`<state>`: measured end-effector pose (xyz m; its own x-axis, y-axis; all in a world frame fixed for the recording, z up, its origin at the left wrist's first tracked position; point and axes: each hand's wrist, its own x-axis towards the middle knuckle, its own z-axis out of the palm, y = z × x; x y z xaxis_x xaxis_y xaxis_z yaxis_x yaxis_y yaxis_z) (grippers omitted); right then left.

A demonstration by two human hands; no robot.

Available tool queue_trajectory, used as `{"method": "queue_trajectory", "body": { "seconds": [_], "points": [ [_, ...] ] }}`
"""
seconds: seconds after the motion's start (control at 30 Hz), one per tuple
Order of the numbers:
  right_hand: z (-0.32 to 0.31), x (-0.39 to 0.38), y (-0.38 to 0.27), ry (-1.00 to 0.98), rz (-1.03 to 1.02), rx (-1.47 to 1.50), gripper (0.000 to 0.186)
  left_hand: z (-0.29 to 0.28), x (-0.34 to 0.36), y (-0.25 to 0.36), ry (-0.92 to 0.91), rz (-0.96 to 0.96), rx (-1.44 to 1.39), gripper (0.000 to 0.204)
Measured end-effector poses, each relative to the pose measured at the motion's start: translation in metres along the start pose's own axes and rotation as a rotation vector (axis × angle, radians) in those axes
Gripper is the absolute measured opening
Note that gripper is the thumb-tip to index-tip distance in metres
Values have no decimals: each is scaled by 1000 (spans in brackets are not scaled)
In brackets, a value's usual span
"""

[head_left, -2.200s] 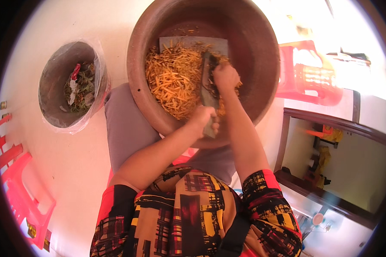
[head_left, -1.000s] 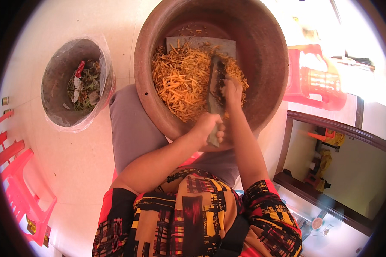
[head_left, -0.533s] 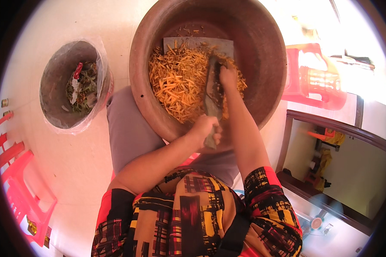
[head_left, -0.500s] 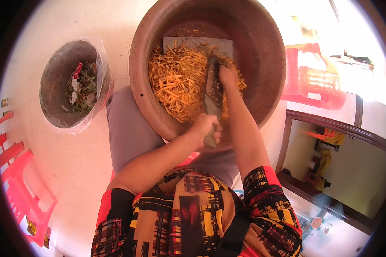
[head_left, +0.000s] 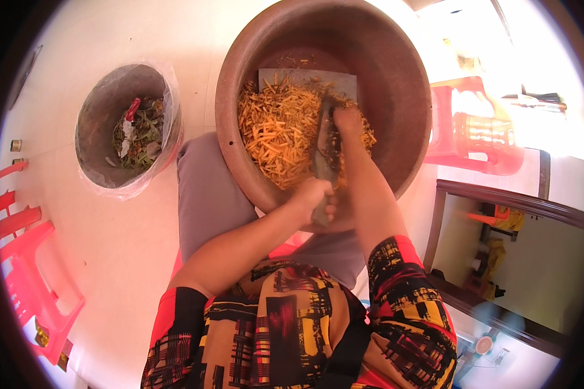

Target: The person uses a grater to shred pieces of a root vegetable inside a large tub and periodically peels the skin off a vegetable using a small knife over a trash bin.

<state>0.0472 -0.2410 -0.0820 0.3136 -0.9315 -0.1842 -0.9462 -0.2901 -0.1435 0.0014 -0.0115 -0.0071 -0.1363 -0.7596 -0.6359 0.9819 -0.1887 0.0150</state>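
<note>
A large brown basin (head_left: 405,142) stands in front of me, with a heap of orange shreds (head_left: 272,139) inside. Slanting over the heap is a long, narrow, dark grater (head_left: 324,146). My left hand (head_left: 313,198) is closed around its near end, close to the basin's near rim. Toward the far end, my right hand (head_left: 348,122) is curled into a fist against the grater's upper surface; whatever lies under its fingers is hidden. Behind the heap, a grey flat board (head_left: 305,76) rests in the basin, partly covered by shreds.
A bin lined with clear plastic (head_left: 97,142) stands left, holding green plant scraps (head_left: 143,139) and a red wrapper. A pink plastic stool (head_left: 474,123) is right of the basin, another pink plastic seat (head_left: 45,279) at lower left. A dark-framed glass cabinet (head_left: 512,194) lies at right.
The whole view has shifted slightly, so basin and bin appear farther right. My left hand keeps its hold on the grater; my right hand stays near the grater's far end.
</note>
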Motion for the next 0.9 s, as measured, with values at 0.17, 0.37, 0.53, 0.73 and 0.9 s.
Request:
{"method": "queue_trajectory", "body": {
  "seconds": [0.17, 0.37, 0.53, 0.73, 0.9],
  "points": [
    [-14, -12, 20, -33, -139, 276, 29, 4, -3, 2, 33, 9, -3, 10],
    [-39, -95, 30, 161, -492, 225, 30, 1, 1, -1, 19, -33, -37, 13],
    [-26, -60, 12, 356, -418, -51, 26, -2, 6, -7, -3, -18, -84, 12],
    [-32, -31, -10, 176, -262, -154, 27, 5, 6, -1, -5, -34, -108, 11],
    [-24, -41, -9, 218, -279, -53, 27, 0, 2, 3, -3, -12, -51, 13]
  ]
}}
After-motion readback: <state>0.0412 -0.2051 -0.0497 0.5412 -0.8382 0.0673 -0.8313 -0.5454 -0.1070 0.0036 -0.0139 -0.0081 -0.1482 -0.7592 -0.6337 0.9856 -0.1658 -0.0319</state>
